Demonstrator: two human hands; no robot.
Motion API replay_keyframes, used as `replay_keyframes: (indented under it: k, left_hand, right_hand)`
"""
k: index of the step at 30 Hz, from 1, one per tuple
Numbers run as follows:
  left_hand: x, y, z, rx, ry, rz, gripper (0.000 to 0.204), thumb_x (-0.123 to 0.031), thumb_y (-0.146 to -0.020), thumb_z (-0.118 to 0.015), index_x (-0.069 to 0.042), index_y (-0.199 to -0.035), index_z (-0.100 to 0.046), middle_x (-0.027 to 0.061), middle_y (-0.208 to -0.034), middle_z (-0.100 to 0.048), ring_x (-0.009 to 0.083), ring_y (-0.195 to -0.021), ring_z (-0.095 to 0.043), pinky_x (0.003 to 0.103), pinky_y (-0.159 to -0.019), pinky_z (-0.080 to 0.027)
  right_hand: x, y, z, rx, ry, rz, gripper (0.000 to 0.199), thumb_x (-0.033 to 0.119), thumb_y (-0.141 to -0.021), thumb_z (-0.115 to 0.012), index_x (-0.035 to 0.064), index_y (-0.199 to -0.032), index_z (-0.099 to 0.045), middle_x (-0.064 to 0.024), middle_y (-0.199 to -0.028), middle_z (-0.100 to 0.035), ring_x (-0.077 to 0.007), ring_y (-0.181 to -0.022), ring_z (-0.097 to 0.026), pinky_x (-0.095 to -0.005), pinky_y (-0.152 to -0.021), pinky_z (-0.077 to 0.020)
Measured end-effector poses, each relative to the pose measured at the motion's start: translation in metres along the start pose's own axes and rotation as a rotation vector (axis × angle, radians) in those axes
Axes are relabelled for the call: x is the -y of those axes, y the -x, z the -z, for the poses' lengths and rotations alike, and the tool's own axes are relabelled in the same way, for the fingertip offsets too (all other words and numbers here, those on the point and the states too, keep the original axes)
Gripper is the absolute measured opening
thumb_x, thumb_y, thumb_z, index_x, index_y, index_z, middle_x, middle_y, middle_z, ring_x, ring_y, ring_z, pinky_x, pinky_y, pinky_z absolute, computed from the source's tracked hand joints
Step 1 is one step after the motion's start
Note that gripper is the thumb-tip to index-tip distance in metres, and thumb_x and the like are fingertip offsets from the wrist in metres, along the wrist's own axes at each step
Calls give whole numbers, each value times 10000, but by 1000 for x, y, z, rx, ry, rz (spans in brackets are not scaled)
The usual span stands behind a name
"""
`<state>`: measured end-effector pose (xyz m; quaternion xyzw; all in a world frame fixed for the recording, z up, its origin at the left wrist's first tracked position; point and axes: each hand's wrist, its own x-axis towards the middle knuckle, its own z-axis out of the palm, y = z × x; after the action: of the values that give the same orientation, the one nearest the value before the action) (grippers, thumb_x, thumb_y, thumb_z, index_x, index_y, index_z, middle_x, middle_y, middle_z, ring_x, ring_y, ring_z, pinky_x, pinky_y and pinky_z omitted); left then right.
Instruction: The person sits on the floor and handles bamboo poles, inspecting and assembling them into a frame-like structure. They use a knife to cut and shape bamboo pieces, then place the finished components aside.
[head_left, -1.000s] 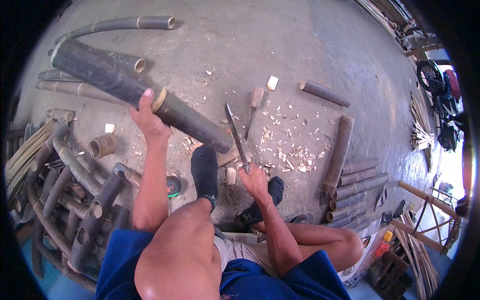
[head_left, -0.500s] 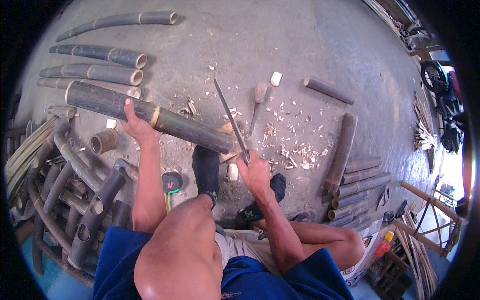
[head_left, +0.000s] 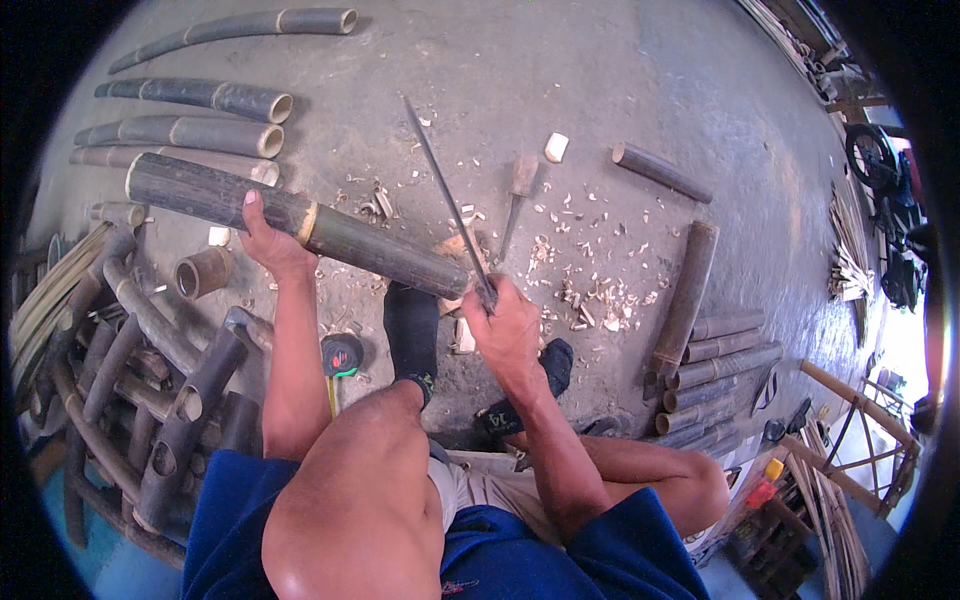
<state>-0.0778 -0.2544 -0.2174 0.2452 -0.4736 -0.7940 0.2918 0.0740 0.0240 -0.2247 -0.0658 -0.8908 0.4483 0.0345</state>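
Note:
A thick dark bamboo pole slants across in front of me, its left end farther off and its right end over a wooden block. Around its left half, close to the pale node ring, my left hand is closed, with the thumb on top. My right hand grips a long-bladed knife beside the pole's right end. The thin dark blade points away from me and to the left, seen nearly edge-on. Beyond it lies a chisel with a wooden handle.
Pale shavings litter the concrete floor. Bamboo poles lie at the far left, above a heap of cut bamboo. A tape measure rests near my left forearm. More bamboo lengths are stacked at the right.
The knife's tip has swung left and away from me, while my right hand has shifted slightly. The bamboo pole has moved only a little in my left hand.

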Motion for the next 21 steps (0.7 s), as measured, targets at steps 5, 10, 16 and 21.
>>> replay_keyframes:
  k: [5, 10, 16, 21]
  left_hand:
    - [4, -1, 4, 17, -13, -22, 479, -330, -904, -668, 39, -1182, -545, 135, -984, -614, 266, -805, -668, 425, -703, -610]
    - [10, -3, 16, 82, 30, 55, 504, -409, -903, -639, 33, -1131, -559, 173, -901, -645, 301, -785, -682, 444, -743, -588]
    - [-3, 0, 8, 53, 8, 149, 529, -458, -918, -596, 13, -1157, -567, 178, -964, -671, 314, -836, -686, 450, -785, -571]
    - [-17, 0, -1, -46, 183, 151, 496, -457, -945, -565, -36, -1205, -583, 136, -939, -674, 284, -868, -676, 426, -783, -552]
  right_hand:
    - [-22, 4, -4, 329, 395, -211, 391, 352, -899, -672, -28, -988, -648, -284, -737, -674, -475, -690, -685, -562, -621, -525]
    - [-13, 3, 2, 62, 98, -55, 378, 353, -886, -680, -18, -952, -653, -291, -720, -666, -475, -707, -686, -545, -647, -533]
    - [-33, 10, -8, 357, 426, -378, 329, 294, -877, -679, -25, -951, -656, -305, -741, -667, -509, -734, -675, -559, -685, -539]
    - [-27, 7, 2, 294, 315, -286, 330, 293, -886, -669, -32, -944, -647, -306, -752, -668, -501, -747, -681, -567, -674, -537]
